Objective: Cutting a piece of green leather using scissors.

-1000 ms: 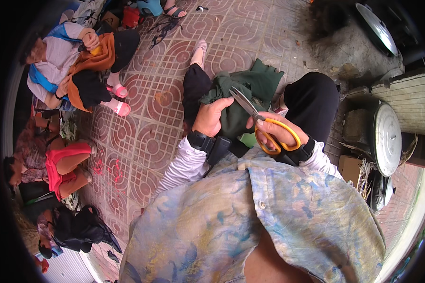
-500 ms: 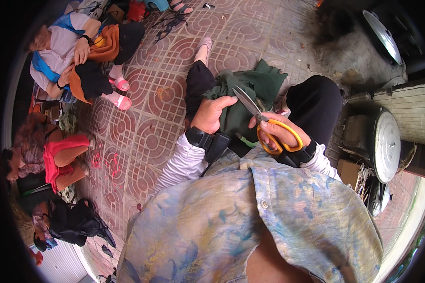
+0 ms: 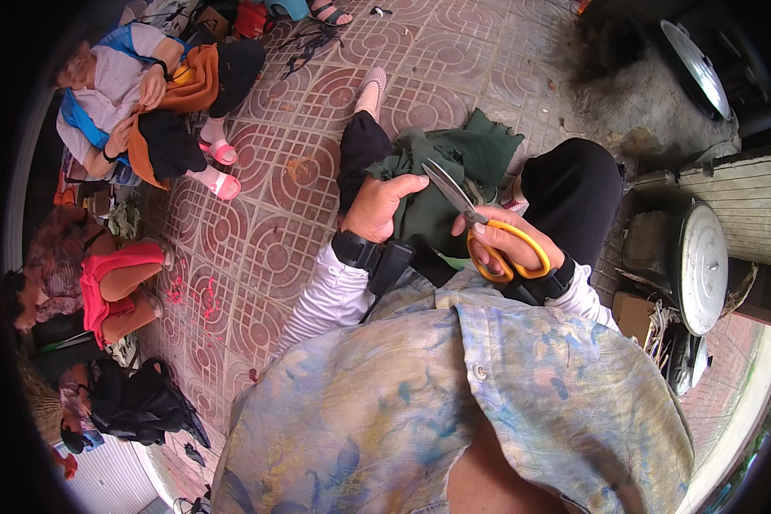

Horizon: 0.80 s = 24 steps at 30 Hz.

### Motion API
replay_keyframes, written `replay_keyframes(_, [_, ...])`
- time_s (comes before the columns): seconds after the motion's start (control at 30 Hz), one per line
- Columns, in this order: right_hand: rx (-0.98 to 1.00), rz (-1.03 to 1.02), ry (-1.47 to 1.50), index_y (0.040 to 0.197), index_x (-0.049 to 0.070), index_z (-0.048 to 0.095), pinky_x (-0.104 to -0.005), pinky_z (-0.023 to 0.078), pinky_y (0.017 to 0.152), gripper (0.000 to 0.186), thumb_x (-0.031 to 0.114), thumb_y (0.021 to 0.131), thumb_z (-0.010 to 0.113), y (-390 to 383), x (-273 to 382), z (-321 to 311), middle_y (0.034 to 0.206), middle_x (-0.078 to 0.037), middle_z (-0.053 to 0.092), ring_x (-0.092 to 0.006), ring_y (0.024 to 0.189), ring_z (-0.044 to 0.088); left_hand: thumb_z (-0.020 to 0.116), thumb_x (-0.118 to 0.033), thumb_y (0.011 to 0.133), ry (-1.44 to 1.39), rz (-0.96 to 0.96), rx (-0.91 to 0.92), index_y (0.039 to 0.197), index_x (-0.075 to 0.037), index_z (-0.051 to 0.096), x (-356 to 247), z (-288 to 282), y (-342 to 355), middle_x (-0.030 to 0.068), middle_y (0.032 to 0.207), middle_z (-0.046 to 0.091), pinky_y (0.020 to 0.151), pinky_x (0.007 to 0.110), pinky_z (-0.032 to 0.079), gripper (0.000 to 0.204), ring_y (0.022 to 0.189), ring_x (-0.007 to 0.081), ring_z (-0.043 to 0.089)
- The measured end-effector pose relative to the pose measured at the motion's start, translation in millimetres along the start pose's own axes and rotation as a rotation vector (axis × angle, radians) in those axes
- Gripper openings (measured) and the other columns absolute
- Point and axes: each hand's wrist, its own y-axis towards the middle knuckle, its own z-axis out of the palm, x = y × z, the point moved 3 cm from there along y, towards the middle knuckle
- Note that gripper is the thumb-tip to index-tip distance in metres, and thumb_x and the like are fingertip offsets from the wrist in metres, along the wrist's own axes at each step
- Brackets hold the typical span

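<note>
Dark green cloth (image 3: 441, 154) lies bunched over my lap, its far end spreading toward my right knee. My left hand (image 3: 379, 206) grips the near left edge of it, thumb on top and pointing right. In my right hand (image 3: 514, 242) is a pair of scissors (image 3: 457, 195) with yellow handles, fingers wrapped through the loops. The blades look nearly closed and point up and left, with their tips just right of my left thumb, over the cloth. Whether the blades touch the cloth, I cannot tell. My left fingers are hidden beneath the fabric.
Patterned red tiles (image 3: 274, 244) cover the ground. At the left, one person (image 3: 111, 94) sits with orange cloth on the lap, and another sits with red cloth (image 3: 116, 283). To my right stand a lidded pot (image 3: 702, 265) and a sooty stove (image 3: 612, 103) with a metal lid (image 3: 694, 68).
Almost nothing differs. Both hands, the scissors and the cloth keep nearly the same places, with only a slight shift of the view.
</note>
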Motion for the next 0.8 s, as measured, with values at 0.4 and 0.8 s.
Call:
replay_keyframes(0.4, [-0.007,-0.004,0.004,0.108,0.002,0.052,-0.0188,0.034,0.047,0.03,0.03,0.097,0.047,2,0,0,0.059,0.002,0.046,-0.0045,0.048,0.043,0.059,-0.002,0.081,0.031,-0.058,0.013,0.102,0.001,0.062,-1,1,-2,0.0057,0.096,0.066,0.078,0.028,0.05,0.021,0.086,0.0138,0.063])
replay_keyframes(0.8, [-0.112,-0.085,-0.154,0.106,0.002,0.053,-0.0182,0.031,0.043,0.026,0.025,0.097,0.047,7,0,0,0.058,0.003,0.045,-0.0031,0.045,0.039,0.057,-0.013,0.09,-0.068,-0.057,0.061,0.11,0.0,0.058,0,3,1,0.0082,0.104,0.064,0.081,0.03,0.052,0.024,0.092,0.0172,0.063])
